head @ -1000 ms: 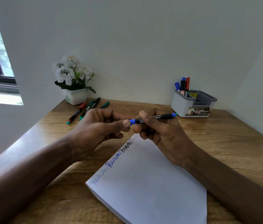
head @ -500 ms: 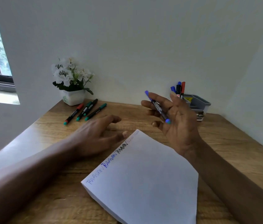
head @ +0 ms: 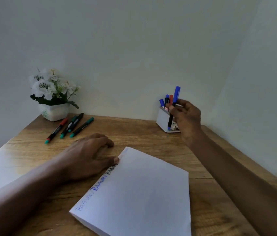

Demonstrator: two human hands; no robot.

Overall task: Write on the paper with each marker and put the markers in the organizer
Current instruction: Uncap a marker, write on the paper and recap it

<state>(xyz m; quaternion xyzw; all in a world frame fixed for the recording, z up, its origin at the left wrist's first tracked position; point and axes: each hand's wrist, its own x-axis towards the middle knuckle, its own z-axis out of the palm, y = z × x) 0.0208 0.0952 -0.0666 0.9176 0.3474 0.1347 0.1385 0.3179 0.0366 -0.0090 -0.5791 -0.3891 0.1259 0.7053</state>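
My right hand [head: 186,117] holds a capped blue marker [head: 175,97] nearly upright, right in front of the white organizer [head: 162,120] at the back right of the desk. Several markers [head: 166,99] stand in the organizer. My left hand [head: 90,155] lies flat on the wooden desk, its thumb touching the left edge of the white paper pad [head: 139,193]. Words in blue and black run along that edge. Several more markers [head: 71,126] with red, green and black caps lie on the desk at the back left.
A white pot of white flowers [head: 52,94] stands in the back left corner, just behind the loose markers. Pale walls close the desk [head: 143,133] at the back and on the right.
My hands came apart after capping the blue marker. The right hand carried it back and right, up to the organizer. The left hand dropped flat onto the desk beside the pad.
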